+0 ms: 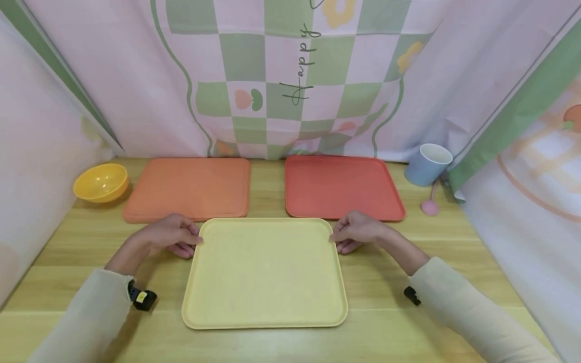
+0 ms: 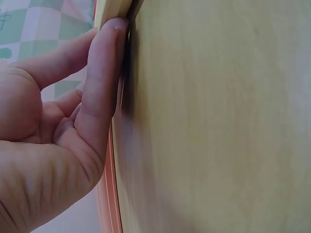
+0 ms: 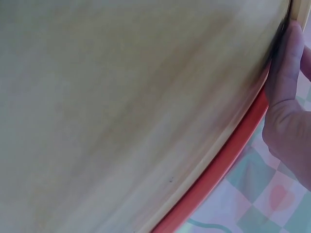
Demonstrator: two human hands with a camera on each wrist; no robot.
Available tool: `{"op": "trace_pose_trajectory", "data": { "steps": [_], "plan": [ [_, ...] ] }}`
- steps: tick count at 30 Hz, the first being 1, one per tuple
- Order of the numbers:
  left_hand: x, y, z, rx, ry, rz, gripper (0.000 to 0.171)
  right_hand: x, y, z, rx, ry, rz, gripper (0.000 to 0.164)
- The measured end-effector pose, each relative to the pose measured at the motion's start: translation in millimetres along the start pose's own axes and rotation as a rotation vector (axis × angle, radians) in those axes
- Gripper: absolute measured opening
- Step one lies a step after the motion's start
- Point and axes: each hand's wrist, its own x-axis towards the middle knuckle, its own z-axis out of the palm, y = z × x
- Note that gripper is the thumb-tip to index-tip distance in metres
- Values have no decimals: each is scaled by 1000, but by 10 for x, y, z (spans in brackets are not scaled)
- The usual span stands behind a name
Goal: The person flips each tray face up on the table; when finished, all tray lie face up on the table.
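Note:
A pale yellow tray (image 1: 265, 275) with rounded corners lies in the middle of the head view, close over the wooden table. At its upper left side my left hand (image 1: 174, 236) pinches the rim, thumb on top and fingers beneath. My right hand (image 1: 356, 232) grips the opposite rim the same way. In the left wrist view, the fingers (image 2: 99, 73) reach under the tray's edge (image 2: 112, 10). The right wrist view has the right hand (image 3: 286, 97) at the tray's edge (image 3: 302, 12), low by the table.
Behind lie an orange tray (image 1: 190, 189) on the left and a red tray (image 1: 342, 187) on the right. A yellow bowl (image 1: 102, 183) stands far left. At the far right are a blue cup (image 1: 426, 166) and a pink spoon (image 1: 429, 205). A checkered curtain (image 1: 290, 75) hangs along the back.

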Motion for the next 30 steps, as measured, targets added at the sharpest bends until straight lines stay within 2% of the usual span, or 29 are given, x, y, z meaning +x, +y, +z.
{"op": "trace_pose_trajectory", "data": {
  "steps": [8, 15, 19, 30],
  "plan": [
    [3, -7, -13, 1, 8, 15, 19, -10, -13, 3, -28, 4, -5, 18],
    [9, 13, -41, -11, 52, 43, 35, -23, -27, -15, -58, -4, -15, 21],
    [3, 23, -74, -13, 61, 63, 35, -36, -63, -59, -64, 2, -24, 21],
    [-45, 65, -142, -17, 131, 110, 37, 29, -208, -137, -69, 46, -138, 27]
  ]
}}
